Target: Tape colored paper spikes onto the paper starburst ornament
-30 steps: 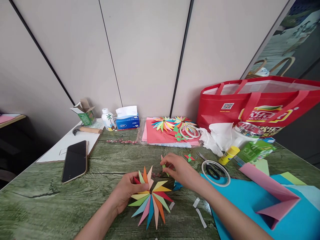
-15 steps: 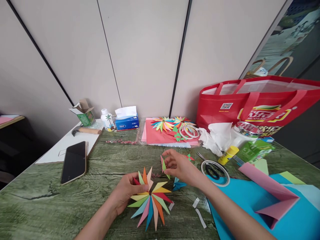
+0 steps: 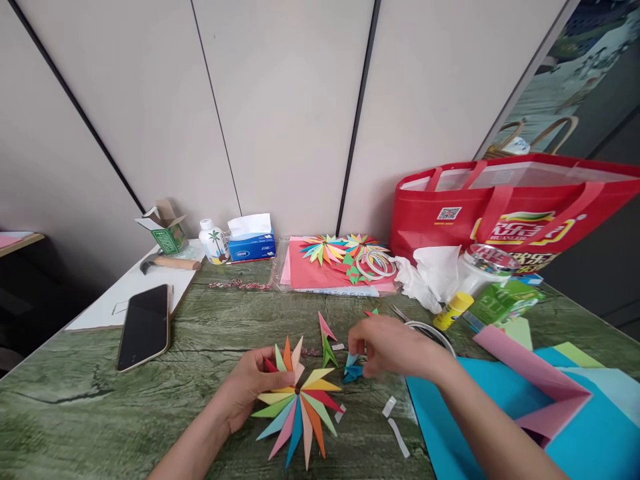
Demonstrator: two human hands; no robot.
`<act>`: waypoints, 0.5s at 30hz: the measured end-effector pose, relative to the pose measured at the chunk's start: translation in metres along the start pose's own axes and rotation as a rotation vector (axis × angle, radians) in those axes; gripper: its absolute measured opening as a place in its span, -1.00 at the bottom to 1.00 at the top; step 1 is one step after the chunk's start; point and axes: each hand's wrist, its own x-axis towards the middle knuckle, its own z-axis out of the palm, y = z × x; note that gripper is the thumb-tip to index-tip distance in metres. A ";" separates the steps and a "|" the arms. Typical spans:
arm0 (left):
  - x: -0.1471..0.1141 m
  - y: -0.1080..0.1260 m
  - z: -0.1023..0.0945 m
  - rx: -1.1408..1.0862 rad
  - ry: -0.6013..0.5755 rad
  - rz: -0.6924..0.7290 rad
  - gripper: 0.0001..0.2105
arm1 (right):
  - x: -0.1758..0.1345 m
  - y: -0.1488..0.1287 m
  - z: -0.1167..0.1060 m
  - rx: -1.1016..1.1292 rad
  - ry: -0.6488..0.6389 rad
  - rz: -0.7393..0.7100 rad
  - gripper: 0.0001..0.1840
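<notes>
My left hand (image 3: pixel 257 380) pinches a many-coloured folded paper star (image 3: pixel 313 417) at its upper left, thumb on top. The star's pointed paper units spread round a small centre hole. My right hand (image 3: pixel 383 347) has its fingers closed on a blue folded paper piece (image 3: pixel 353 372) lying on the table right of the star. Part of that piece is hidden by the fingers. Between the hands, just behind the star, lie a pink folded piece (image 3: pixel 326 328) and a green folded piece (image 3: pixel 328 353).
Blue paper sheets (image 3: pixel 460 407) and a pink folded sheet (image 3: pixel 540 367) lie at right. Scissors, a tape roll (image 3: pixel 440 333), a glue stick (image 3: pixel 454 311) and a red bag (image 3: pixel 440 220) stand behind. Two finished stars (image 3: pixel 324 251) rest at the back. A phone (image 3: pixel 145 327) and hammer (image 3: pixel 173 263) are left.
My right hand has let go of the pink and green pieces and moved right to the blue piece. My left hand still holds the star.
</notes>
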 end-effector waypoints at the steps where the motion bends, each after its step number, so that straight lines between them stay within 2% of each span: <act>1: 0.000 0.000 0.000 0.001 -0.003 0.000 -0.70 | 0.000 -0.005 0.002 -0.064 -0.064 -0.001 -0.71; 4: 0.000 0.001 0.000 -0.002 -0.014 -0.001 -0.71 | 0.003 -0.017 0.010 -0.187 -0.146 0.021 -0.67; 6: 0.000 0.001 0.000 -0.014 -0.019 -0.001 -0.72 | 0.004 -0.020 0.012 -0.184 -0.129 0.005 -0.74; 8: 0.001 0.000 0.000 -0.023 -0.022 -0.003 -0.71 | 0.002 -0.017 0.010 -0.076 -0.081 -0.056 -0.83; 10: 0.002 0.000 0.000 -0.027 -0.020 -0.006 -0.72 | -0.001 -0.012 0.006 0.164 -0.056 -0.099 -0.90; 15: 0.002 -0.002 0.000 -0.029 -0.007 -0.008 -0.74 | -0.001 -0.008 -0.001 0.924 0.000 -0.141 -0.78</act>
